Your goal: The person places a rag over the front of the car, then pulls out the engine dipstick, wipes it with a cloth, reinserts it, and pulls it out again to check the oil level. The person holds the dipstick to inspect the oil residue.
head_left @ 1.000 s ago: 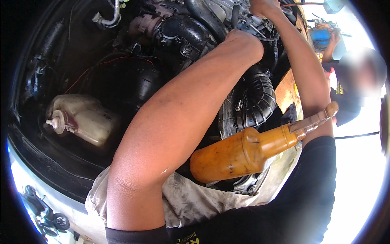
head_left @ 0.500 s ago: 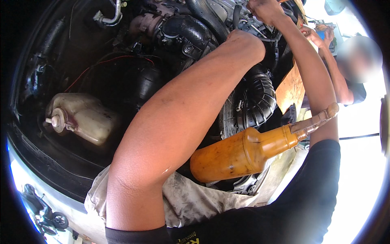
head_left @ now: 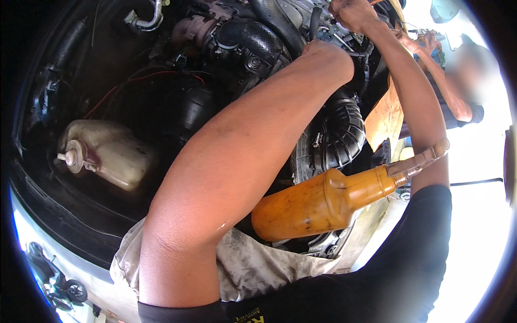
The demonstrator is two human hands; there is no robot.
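Note:
Both my arms reach over an open engine bay. My left hand (head_left: 322,53) bends down at the wrist beside the engine (head_left: 323,27), and its fingers are hidden behind the wrist. Farther off to the right, my right hand (head_left: 353,15) is closed at the far side of the engine, near the top edge of the view. What it grips cannot be made out. A thick black hose (head_left: 277,24) runs just left of my left hand. Nearer me, beneath my left wrist, lies a ribbed black intake hose (head_left: 344,132).
An orange-yellow plastic bottle (head_left: 301,207) with a spout lies between my arms. A stained cloth (head_left: 269,264) covers the near edge. At left sits a yellowed reservoir (head_left: 107,153). Another person (head_left: 458,99) works at the far right, near cardboard (head_left: 388,121). A motorcycle (head_left: 54,280) stands lower left.
The other person's head and hands at the far right have shifted slightly. My hands and arms have barely moved.

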